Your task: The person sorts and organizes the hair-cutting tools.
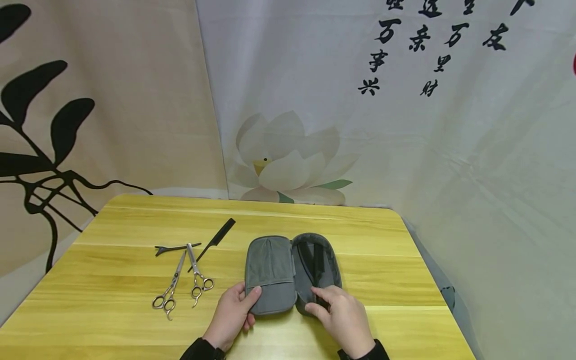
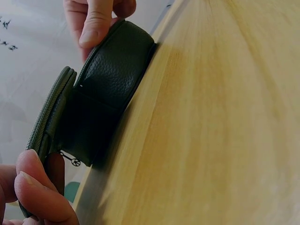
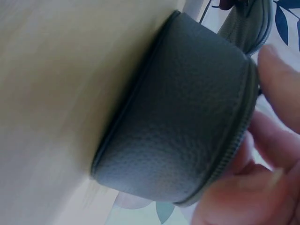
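Note:
A grey zippered case (image 1: 270, 267) lies unfolded on the table, its flat lid to the left and its deep half to the right. My left hand (image 1: 234, 306) grips the lid's lower left edge, thumb on top and fingers beneath, also seen in the left wrist view. My right hand (image 1: 344, 315) is at the near end of the deep half, fingertips over its opening. Inside that half are slim black items (image 1: 318, 257), partly covered by the hand. In the right wrist view the fingers stand at the zipped rim of the deep half (image 3: 173, 112); their grip is hidden.
Left of the case lie two pairs of hair scissors (image 1: 173, 285), a dark hair clip (image 1: 173, 248) and a black comb with a thin tail (image 1: 220, 234). The wooden table (image 1: 382, 280) ends at a printed cloth backdrop (image 1: 405, 150).

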Demonstrator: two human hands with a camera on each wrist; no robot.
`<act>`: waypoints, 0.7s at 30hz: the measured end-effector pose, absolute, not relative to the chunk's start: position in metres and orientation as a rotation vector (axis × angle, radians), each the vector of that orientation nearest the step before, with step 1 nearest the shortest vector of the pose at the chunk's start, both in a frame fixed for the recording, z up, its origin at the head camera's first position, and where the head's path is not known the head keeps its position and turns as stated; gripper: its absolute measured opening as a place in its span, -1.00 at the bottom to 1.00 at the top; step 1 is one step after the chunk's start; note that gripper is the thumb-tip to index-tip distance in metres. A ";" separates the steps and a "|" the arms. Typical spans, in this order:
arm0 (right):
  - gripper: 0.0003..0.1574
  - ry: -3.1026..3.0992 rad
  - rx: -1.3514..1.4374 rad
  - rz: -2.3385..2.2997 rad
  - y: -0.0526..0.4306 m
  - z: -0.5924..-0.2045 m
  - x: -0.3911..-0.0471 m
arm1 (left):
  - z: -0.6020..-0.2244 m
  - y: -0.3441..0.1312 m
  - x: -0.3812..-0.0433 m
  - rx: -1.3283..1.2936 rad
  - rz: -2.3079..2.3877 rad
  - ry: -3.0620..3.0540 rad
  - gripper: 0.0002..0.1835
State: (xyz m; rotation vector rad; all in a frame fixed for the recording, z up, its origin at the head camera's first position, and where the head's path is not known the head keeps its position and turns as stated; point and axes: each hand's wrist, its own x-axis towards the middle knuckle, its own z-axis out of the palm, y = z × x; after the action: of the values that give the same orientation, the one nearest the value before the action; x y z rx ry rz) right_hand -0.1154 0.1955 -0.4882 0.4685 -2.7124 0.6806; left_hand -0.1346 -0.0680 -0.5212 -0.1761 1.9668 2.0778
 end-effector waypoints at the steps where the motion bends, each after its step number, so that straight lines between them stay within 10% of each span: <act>1: -0.53 -2.723 0.463 0.680 0.196 -0.488 -0.115 | -0.521 -0.068 -0.135 -0.172 2.080 1.965 -0.47; 21: -0.95 -2.744 0.464 0.698 0.197 -0.490 -0.117 | -0.523 -0.068 -0.135 -0.158 2.076 1.974 -0.48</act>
State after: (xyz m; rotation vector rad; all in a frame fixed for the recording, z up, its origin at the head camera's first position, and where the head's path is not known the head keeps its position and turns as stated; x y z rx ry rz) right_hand -0.1169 0.1965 -0.4900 0.4640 -2.7438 0.6983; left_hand -0.1350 -0.0676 -0.5234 -0.1581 1.9740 2.0762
